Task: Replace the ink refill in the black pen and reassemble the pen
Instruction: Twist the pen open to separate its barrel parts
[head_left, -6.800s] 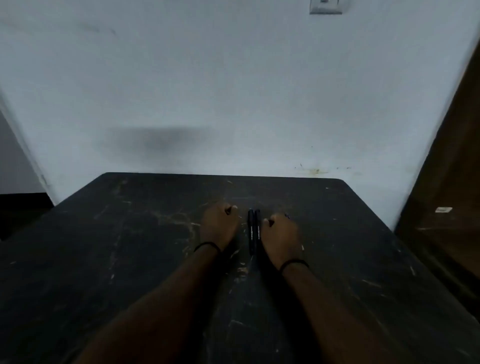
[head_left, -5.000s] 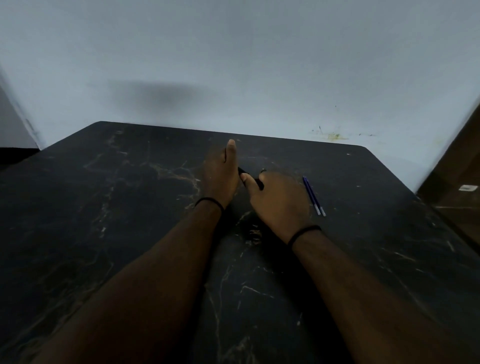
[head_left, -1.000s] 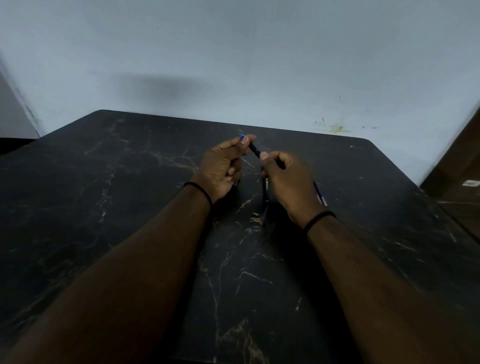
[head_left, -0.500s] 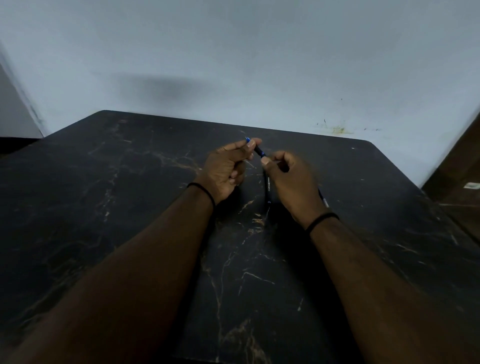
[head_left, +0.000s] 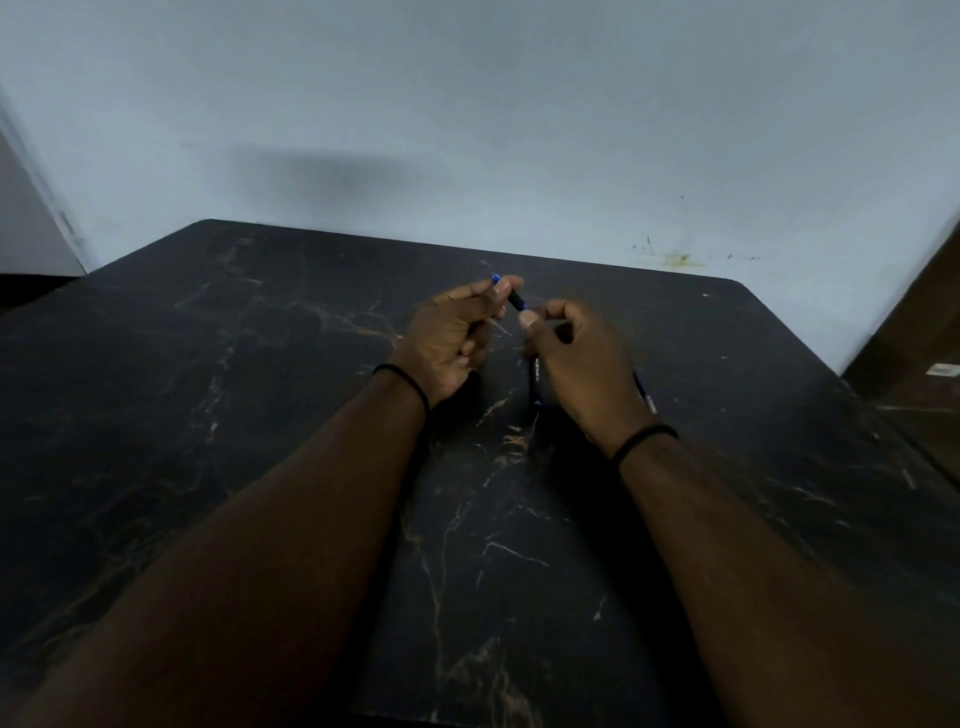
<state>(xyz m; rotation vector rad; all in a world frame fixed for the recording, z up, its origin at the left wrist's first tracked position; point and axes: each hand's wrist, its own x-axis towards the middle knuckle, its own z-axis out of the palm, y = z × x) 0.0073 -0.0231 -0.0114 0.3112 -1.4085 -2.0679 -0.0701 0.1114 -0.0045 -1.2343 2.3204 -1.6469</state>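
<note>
Black pen (head_left: 515, 300) is held above the table (head_left: 260, 415) toward its far edge, both hands pinching it; left hand (head_left: 457, 332) nips the blue-tipped end between thumb and forefinger, right hand (head_left: 582, 358) curls round the other end; since a second ago the grips have barely shifted, so unscrewing looks underway; a second pen (head_left: 535, 382) and refills (head_left: 644, 395) lie beside the right hand.
</note>
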